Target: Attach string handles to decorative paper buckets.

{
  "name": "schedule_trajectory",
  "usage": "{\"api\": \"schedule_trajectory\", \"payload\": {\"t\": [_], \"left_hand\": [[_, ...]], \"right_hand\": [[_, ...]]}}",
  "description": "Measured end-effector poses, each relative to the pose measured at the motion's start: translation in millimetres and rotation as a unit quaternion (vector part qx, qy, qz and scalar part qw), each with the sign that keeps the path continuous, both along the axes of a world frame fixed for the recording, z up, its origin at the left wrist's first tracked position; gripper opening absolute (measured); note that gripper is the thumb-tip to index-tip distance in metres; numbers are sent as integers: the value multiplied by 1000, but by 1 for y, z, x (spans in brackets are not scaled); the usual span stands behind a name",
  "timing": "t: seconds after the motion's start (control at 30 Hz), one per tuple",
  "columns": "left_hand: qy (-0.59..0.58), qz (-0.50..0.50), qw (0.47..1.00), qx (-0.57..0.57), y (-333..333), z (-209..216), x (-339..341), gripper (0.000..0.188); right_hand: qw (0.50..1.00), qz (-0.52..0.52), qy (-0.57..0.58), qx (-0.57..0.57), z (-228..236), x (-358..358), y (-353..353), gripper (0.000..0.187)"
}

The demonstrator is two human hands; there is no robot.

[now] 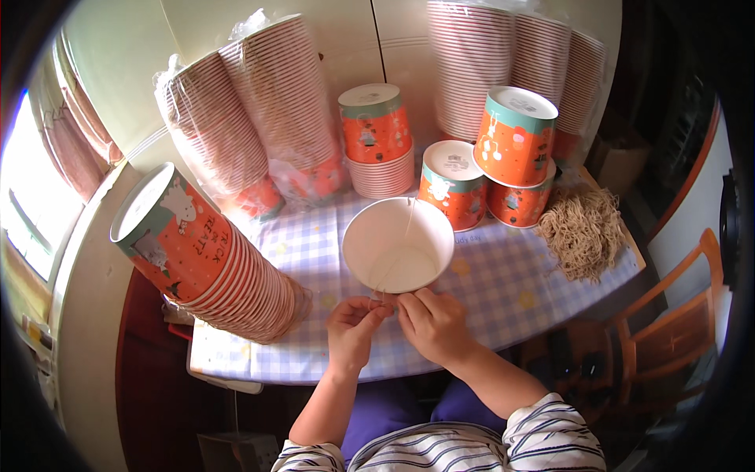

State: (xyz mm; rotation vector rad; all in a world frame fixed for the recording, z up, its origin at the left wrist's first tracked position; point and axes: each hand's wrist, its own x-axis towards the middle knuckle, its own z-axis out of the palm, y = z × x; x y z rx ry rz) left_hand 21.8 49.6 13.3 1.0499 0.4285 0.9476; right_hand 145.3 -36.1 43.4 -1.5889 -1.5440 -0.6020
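Observation:
An open paper bucket point(399, 256), white inside, stands on the table in front of me with its mouth up. A thin pale string point(408, 226) crosses its opening from the far rim to the near rim. At the near rim my left hand point(352, 329) is closed, thumb and fingertips pinching the string. Just to its right, my right hand point(435, 324) is closed too, its fingertips on the string and touching or close against the bucket's rim. The fingers partly cover the string's ends, and I cannot see whether it is knotted.
A tall leaning stack of orange buckets point(212, 259) stands at left. Bagged bucket stacks point(283, 102) point(472, 71) line the back. Upturned buckets point(373, 130) point(515, 138) sit behind the open one. A tan string bundle point(582, 232) lies right on the checked tablecloth point(299, 244), near a wooden chair point(668, 338).

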Motion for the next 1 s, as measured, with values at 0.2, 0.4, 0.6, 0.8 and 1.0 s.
{"api": "schedule_trajectory", "payload": {"t": [0.2, 0.4, 0.6, 0.8, 1.0], "left_hand": [[-49, -56, 992, -98, 5, 4, -4, 8], [-85, -90, 987, -101, 6, 4, -3, 7], [-82, -68, 989, -106, 5, 0, -3, 7], [-31, 16, 999, -40, -1, -1, -4, 10], [77, 132, 956, 249, 0, -7, -1, 14]], "right_hand": [[971, 91, 220, -17, -14, -6, 12, 14], [809, 265, 513, -113, -19, 2, 11, 14], [712, 288, 634, -93, -21, -1, 15, 19], [598, 272, 745, -113, -18, -2, 16, 17], [576, 281, 762, -91, -19, -2, 16, 14]]}}
